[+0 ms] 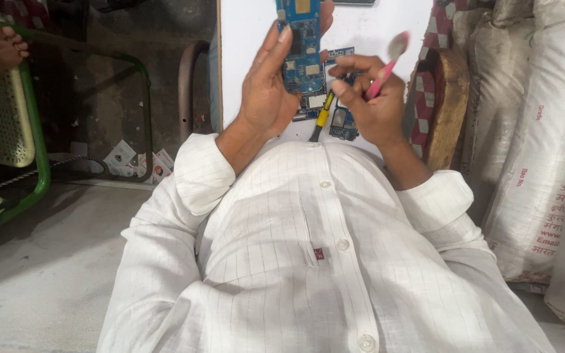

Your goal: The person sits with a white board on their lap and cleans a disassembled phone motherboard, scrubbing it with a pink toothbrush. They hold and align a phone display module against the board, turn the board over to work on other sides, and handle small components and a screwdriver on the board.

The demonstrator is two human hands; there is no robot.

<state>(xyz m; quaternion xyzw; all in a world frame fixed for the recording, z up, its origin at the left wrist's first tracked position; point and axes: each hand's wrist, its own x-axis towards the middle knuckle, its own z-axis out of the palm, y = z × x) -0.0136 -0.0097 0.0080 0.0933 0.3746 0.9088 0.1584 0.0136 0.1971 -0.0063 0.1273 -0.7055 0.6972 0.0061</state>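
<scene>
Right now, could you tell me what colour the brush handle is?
Pink, seen in the head view: the brush in the right hand.

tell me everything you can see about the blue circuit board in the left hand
The blue circuit board is a long, narrow rectangle held upright over the white table, its top edge cut off by the frame. Its face carries small silvery and dark components and a yellowish patch near the top. The left hand grips it, fingers along its left edge. The right hand, holding a pink-handled brush, is just beside it.
</scene>
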